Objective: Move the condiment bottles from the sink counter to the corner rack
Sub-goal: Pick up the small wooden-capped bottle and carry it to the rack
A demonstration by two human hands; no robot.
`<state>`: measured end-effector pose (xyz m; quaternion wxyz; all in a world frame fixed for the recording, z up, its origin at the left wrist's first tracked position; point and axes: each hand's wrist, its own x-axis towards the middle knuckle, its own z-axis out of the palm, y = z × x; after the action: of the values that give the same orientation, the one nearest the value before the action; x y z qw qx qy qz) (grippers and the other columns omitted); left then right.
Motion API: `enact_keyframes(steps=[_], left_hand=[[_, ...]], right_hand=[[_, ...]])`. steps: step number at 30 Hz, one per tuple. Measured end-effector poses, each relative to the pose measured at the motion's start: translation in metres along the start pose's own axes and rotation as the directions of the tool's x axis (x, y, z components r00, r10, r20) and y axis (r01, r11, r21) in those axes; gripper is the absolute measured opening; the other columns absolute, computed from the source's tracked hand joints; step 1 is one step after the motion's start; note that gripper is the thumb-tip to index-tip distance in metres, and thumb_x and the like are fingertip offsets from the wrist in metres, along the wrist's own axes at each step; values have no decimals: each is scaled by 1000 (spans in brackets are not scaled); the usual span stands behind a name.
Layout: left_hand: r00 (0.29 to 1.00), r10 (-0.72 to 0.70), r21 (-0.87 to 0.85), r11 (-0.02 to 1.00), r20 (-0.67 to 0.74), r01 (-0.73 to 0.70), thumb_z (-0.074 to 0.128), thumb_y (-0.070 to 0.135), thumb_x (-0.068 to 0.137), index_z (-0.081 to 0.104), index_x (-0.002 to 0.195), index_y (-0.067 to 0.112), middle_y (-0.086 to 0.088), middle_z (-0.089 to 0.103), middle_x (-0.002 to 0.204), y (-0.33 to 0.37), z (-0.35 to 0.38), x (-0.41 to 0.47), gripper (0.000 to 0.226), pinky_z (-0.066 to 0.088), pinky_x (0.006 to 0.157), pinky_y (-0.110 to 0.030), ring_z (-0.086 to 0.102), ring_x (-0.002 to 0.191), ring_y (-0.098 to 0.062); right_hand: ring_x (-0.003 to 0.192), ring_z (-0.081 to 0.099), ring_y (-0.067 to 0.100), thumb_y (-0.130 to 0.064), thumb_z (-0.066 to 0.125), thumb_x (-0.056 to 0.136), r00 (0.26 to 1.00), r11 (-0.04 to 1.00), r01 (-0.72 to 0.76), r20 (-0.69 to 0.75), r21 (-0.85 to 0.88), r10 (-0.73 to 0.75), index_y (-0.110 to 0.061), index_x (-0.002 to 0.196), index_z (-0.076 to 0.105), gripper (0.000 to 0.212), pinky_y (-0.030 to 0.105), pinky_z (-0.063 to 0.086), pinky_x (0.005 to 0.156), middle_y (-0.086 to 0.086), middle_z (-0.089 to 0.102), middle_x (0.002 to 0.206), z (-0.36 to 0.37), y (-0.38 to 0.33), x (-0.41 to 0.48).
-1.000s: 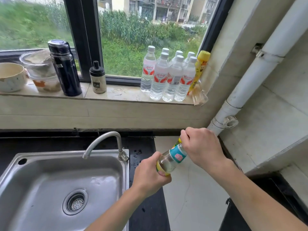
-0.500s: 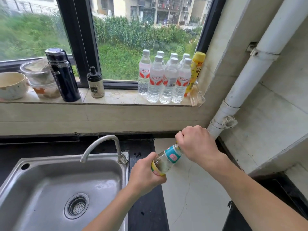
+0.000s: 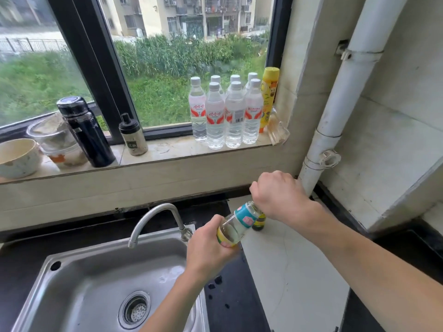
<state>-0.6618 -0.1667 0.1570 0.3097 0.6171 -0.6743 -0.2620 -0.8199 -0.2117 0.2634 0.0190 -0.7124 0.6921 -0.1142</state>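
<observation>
A clear condiment bottle [image 3: 237, 225] with a teal neck label and a yellow body label is held tilted above the counter, just right of the sink. My left hand [image 3: 208, 250] grips its lower body. My right hand [image 3: 279, 195] is curled over its top, so the cap is hidden. Under my right wrist a small dark bottle [image 3: 259, 223] with a yellow-green label stands on the pale counter [image 3: 287, 271]. No rack shows in the view.
A steel sink [image 3: 79, 288] with a curved tap [image 3: 155, 218] fills the lower left. On the window sill stand several water bottles [image 3: 225, 111], a yellow bottle [image 3: 268, 97], a black flask [image 3: 85, 131], a small shaker [image 3: 133, 136] and bowls [image 3: 16, 156]. A white pipe [image 3: 340, 99] runs down at right.
Both hands have kept their hold on the tilted bottle. The view has tipped up slightly, and the small dark bottle under my right wrist has come into sight.
</observation>
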Motion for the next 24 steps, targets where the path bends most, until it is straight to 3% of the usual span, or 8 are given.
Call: enact_keyframes(steps=[3, 7, 9, 12, 15, 18, 20, 24], left_hand=[[999, -27, -27, 999, 27, 28, 66, 28, 59, 50, 79, 19, 2, 55, 62, -3, 2, -4, 27, 38, 52, -29, 49, 60, -19], [982, 0, -347, 935, 191, 68, 70, 9, 60, 47, 72, 16, 9, 42, 57, -6, -4, -4, 27, 33, 50, -31, 34, 52, -14], [976, 20, -363, 930, 217, 62, 70, 7, 60, 46, 70, 18, 10, 41, 57, -4, -7, -3, 28, 33, 49, -31, 33, 52, -14], [988, -9, -322, 945, 152, 58, 67, 14, 57, 45, 69, 20, 10, 41, 55, -3, -2, -4, 26, 32, 50, -33, 32, 51, -14], [997, -57, -78, 995, 42, 60, 67, 28, 57, 49, 75, 22, 6, 55, 59, 0, 1, -7, 26, 41, 52, -32, 50, 56, -20], [998, -50, 16, 999, 36, 49, 69, 27, 60, 50, 77, 21, 5, 56, 61, 0, 4, -10, 27, 41, 52, -29, 49, 56, -16], [995, -49, -149, 987, 87, 62, 69, 22, 58, 49, 73, 23, 10, 51, 57, -1, 3, -12, 26, 38, 51, -29, 41, 51, -12], [986, 15, -334, 942, 168, 42, 73, 9, 62, 49, 69, 27, 14, 48, 56, 0, -7, -10, 31, 34, 47, -22, 37, 49, -7]], right_hand=[[75, 50, 30, -36, 42, 93, 995, 1000, 5, 104, 25, -8, -13, 67, 47, 35, 33, 37, 64, 8, 51, 76, 0, 0, 0], [55, 52, 21, -39, 44, 93, 857, 849, 491, -284, 195, -430, -11, 68, 61, 41, 32, 40, 49, 0, 58, 64, 15, 10, -7], [47, 48, 19, -33, 46, 94, 785, 790, 583, -384, 190, -486, -8, 68, 62, 40, 29, 38, 42, 1, 58, 62, 16, 15, -8], [45, 48, 25, -30, 45, 93, 830, 882, 453, -422, 129, -364, -9, 61, 53, 39, 32, 40, 41, 3, 54, 57, 21, 9, -11], [71, 56, 32, -28, 42, 93, 987, 996, 77, -143, 49, -70, -12, 70, 50, 29, 33, 38, 59, 10, 57, 74, 10, -1, -8], [77, 51, 28, -32, 42, 93, 997, 999, -8, 77, 31, 6, -11, 73, 49, 30, 34, 36, 64, 8, 52, 79, 2, 0, -6], [70, 54, 26, -40, 42, 93, 988, 983, 152, -37, 106, -149, -13, 66, 52, 39, 33, 39, 59, 5, 56, 72, 5, 4, -10], [47, 47, 19, -34, 45, 93, 809, 817, 549, -360, 177, -466, -10, 64, 57, 41, 30, 38, 42, -1, 53, 58, 12, 15, -13]])
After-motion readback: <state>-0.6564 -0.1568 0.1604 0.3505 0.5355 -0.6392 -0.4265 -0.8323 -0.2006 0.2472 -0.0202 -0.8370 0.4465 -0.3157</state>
